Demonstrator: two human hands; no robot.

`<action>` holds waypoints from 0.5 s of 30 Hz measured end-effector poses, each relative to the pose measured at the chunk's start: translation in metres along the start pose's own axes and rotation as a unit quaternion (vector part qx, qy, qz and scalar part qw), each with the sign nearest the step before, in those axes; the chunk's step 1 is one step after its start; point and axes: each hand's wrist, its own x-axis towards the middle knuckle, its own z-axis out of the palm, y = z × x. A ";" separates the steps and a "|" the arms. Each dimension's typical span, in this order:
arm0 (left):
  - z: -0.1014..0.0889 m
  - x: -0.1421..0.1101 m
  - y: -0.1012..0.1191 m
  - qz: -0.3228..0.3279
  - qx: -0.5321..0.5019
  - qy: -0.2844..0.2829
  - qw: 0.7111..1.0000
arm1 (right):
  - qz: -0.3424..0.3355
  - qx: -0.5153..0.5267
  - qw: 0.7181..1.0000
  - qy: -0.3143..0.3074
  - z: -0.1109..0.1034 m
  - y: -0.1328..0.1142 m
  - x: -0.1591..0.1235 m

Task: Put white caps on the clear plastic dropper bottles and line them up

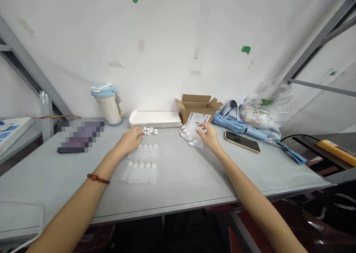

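My left hand (132,140) is at the left end of a small heap of white caps (150,131), its fingers drawn together and their tips against the heap. Whatever lies between them is too small to make out. Below it, flat translucent plastic pouches (145,174) with white cord loops lie in two neat rows; the hand partly covers the upper row (150,151). On the other side, my right hand (209,136) hovers at a loose pile of similar translucent pieces and white cords (190,133), thumb and forefinger apart.
Along the wall stand a tumbler (109,106), a stack of white sheets (157,119) and an open cardboard box (196,110). Farther right are a folded blue umbrella (232,123), a phone (241,141) and a plastic bag (264,105). A dark, partly blurred-out item (96,129) lies left.
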 end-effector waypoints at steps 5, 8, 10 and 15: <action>-0.003 0.000 0.004 -0.013 -0.019 -0.007 1.000 | -0.009 0.085 0.996 -0.016 -0.005 -0.031 -0.009; -0.003 0.000 0.006 -0.011 -0.025 0.002 1.000 | -0.002 0.162 0.979 -0.125 -0.005 -0.055 -0.020; -0.002 -0.001 0.007 -0.006 -0.027 0.002 1.000 | -0.033 0.190 0.963 -0.189 -0.001 -0.070 -0.032; -0.001 -0.002 0.010 0.010 -0.031 -0.001 0.999 | -0.198 0.162 0.912 -0.321 0.017 -0.099 -0.066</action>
